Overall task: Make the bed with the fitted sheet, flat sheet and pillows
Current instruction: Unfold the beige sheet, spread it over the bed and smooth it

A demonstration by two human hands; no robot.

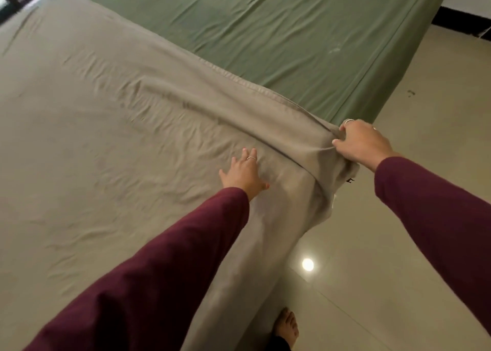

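From the head view, the flat sheet point(111, 127), a beige cloth, lay spread over most of the bed, its hemmed top edge running diagonally across and leaving a band of the green fitted sheet point(279, 32) bare beyond it. The right hand point(361, 143) pinched a bunched fold of the beige cloth at the bed's side edge, fingers curled tight round it. The left hand point(243, 171) rested flat on the sheet just beside that fold, fingers straight and spread, holding nothing. No pillows showed. The step in hand looked to be squaring and smoothing the flat sheet. The next move likely called for drawing the gripped edge outward and taut while the flat palm swept the many ripples away from the fold
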